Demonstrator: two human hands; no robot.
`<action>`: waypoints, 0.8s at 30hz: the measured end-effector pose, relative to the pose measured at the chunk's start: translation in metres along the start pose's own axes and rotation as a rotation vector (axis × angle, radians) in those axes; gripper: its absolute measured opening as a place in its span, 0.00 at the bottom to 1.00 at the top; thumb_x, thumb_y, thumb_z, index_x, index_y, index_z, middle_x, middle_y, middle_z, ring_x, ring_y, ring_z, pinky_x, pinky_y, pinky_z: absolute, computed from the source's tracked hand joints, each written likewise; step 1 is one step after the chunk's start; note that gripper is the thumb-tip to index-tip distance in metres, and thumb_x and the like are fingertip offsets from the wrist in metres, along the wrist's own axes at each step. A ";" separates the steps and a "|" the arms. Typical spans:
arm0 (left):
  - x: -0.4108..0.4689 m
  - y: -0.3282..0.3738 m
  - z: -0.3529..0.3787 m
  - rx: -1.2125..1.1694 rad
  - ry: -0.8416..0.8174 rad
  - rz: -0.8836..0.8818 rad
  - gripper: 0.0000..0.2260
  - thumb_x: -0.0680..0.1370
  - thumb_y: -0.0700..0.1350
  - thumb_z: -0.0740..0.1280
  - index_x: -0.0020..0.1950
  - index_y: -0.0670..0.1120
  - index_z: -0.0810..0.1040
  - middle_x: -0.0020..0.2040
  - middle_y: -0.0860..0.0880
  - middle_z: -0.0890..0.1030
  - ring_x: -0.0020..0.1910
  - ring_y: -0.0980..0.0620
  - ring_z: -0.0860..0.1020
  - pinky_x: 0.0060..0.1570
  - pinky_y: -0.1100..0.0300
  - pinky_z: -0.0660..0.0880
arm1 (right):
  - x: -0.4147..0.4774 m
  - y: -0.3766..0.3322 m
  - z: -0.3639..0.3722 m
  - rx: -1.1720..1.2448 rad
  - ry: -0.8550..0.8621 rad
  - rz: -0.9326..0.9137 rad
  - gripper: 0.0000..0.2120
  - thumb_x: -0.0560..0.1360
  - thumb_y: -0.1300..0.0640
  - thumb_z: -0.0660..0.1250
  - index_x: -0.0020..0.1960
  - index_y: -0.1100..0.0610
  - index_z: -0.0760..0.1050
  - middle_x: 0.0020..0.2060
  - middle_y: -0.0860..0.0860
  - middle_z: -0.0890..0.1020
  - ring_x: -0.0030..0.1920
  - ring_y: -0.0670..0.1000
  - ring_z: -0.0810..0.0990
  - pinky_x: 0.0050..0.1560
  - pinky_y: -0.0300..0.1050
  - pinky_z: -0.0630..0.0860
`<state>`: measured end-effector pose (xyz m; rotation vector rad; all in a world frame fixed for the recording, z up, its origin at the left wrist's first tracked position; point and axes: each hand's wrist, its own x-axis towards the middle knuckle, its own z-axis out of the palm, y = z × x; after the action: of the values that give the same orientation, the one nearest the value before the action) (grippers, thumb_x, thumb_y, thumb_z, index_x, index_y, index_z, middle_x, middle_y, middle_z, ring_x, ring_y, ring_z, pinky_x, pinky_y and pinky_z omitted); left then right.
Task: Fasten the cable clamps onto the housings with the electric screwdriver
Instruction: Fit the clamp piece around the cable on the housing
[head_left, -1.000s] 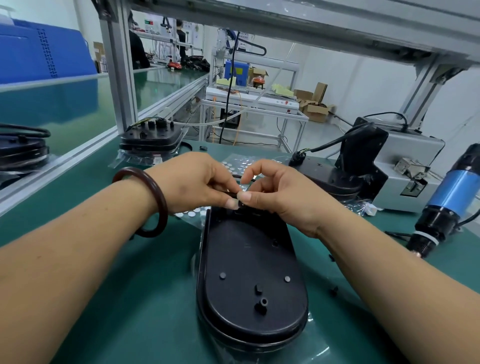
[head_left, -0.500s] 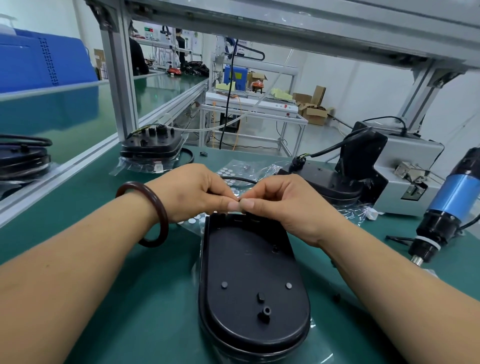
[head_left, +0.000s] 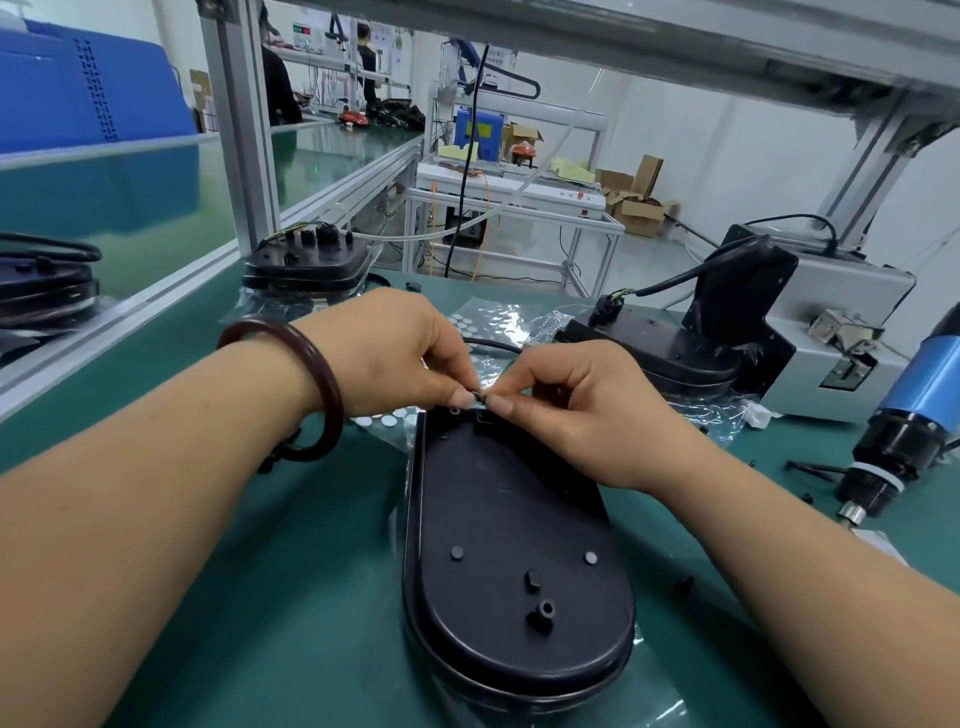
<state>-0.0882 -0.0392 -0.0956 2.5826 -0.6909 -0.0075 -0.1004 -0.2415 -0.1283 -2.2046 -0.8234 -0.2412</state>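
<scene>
The left hand (head_left: 384, 353) and the right hand (head_left: 582, 410) both pinch a small black clamp (head_left: 480, 397) with their fingers (head_left: 462, 399), at the far end of the black housing (head_left: 514, 561) on the table (head_left: 285, 571). The screwdriver (head_left: 904, 431) lies well apart, at the right.

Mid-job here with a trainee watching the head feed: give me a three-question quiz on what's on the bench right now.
1. True or false: the right hand grips the electric screwdriver.
2. The left hand and the right hand both pinch a small black part. Where on the black housing is it? A) at its far end B) at its near end C) at its middle
3. Fill in: the dark bracelet sits on the ___ wrist.
Key: 1 false, the electric screwdriver is off to the right and neither hand touches it; 2 A; 3 left.
</scene>
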 end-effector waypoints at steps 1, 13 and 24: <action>0.000 0.002 -0.001 0.034 -0.007 -0.006 0.03 0.72 0.52 0.72 0.43 0.61 0.82 0.29 0.66 0.79 0.32 0.67 0.75 0.33 0.75 0.69 | 0.000 0.000 0.000 -0.026 0.002 -0.025 0.03 0.74 0.60 0.72 0.41 0.56 0.82 0.32 0.54 0.81 0.32 0.57 0.75 0.35 0.49 0.74; -0.002 0.019 -0.007 0.277 -0.013 -0.012 0.06 0.75 0.49 0.69 0.50 0.57 0.83 0.36 0.58 0.80 0.34 0.62 0.74 0.36 0.70 0.69 | 0.001 -0.009 -0.008 -0.309 -0.084 -0.230 0.05 0.72 0.67 0.71 0.44 0.60 0.82 0.40 0.51 0.85 0.42 0.54 0.82 0.43 0.51 0.78; -0.006 0.021 0.008 0.052 0.032 -0.042 0.12 0.68 0.54 0.76 0.48 0.57 0.77 0.38 0.60 0.80 0.37 0.65 0.76 0.43 0.69 0.73 | -0.004 -0.025 -0.015 -0.402 -0.181 -0.195 0.08 0.70 0.60 0.66 0.45 0.56 0.83 0.49 0.49 0.77 0.42 0.50 0.77 0.45 0.43 0.74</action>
<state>-0.1045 -0.0561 -0.0945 2.6401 -0.6332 0.0390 -0.1180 -0.2415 -0.1052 -2.5467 -1.1765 -0.3290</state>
